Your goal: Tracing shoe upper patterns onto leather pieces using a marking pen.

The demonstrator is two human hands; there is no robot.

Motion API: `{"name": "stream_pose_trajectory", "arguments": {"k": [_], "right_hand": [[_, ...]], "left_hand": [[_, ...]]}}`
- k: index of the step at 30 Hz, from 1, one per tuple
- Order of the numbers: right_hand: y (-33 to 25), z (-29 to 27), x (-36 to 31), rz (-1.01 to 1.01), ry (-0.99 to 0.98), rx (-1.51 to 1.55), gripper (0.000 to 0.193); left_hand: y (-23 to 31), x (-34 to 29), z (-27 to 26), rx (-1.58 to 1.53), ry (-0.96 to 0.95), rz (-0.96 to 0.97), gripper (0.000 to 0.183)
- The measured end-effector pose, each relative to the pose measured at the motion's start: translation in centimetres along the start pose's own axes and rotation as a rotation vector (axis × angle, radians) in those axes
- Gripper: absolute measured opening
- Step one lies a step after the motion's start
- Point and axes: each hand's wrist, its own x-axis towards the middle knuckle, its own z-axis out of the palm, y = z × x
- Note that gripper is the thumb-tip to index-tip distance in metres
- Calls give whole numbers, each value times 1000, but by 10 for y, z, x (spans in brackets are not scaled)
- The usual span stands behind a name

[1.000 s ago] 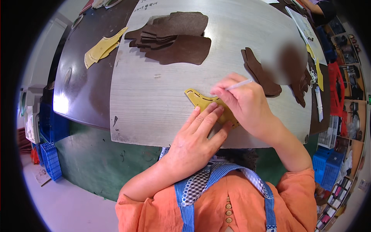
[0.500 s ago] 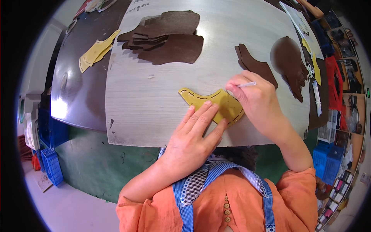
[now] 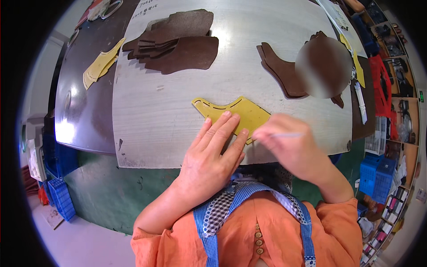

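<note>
A yellow slotted template (image 3: 253,113) lies on the pale board in front of me. My left hand (image 3: 211,153) rests flat across its near side, fingers outstretched and pressing down. Pinched in my right hand (image 3: 293,144) is a thin whitish marking pen (image 3: 287,134), blurred by motion. The right fingertips are at the template's lower right edge, and they hide the pen's tip. Whether a leather piece lies beneath the template I cannot tell. Beyond my hands, a stack of dark brown leather pieces (image 3: 191,53) is at the left, and more brown pieces (image 3: 282,73) lie at the right.
Several yellow templates (image 3: 100,69) lie on the dark table left of the board (image 3: 151,115). White sticks (image 3: 360,103) and a red bag (image 3: 381,84) are at the right. Blue baskets (image 3: 376,178) stand on the right; a blue crate (image 3: 62,199) stands lower left.
My right hand has moved from the template's upper right edge down to its lower right edge, with the pen still held. The left hand keeps pressing on the template. The whole view has shifted slightly.
</note>
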Motion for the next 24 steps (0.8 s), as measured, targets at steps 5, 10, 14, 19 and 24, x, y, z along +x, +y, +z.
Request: {"name": "stream_pose_trajectory", "arguments": {"k": [5, 10, 14, 19, 24], "right_hand": [[11, 0, -2, 146, 33, -115, 7], [11, 0, 8, 161, 120, -113, 9], [21, 2, 4, 241, 33, -36, 16], [63, -32, 1, 408, 211, 77, 13], [72, -52, -6, 454, 479, 29, 11]], "left_hand": [[0, -1, -2, 17, 6, 1, 48], [1, 0, 0, 59, 32, 15, 47], [-4, 3, -10, 68, -1, 75, 48], [-53, 31, -38, 389, 60, -115, 65], [-38, 12, -34, 339, -119, -143, 73]]}}
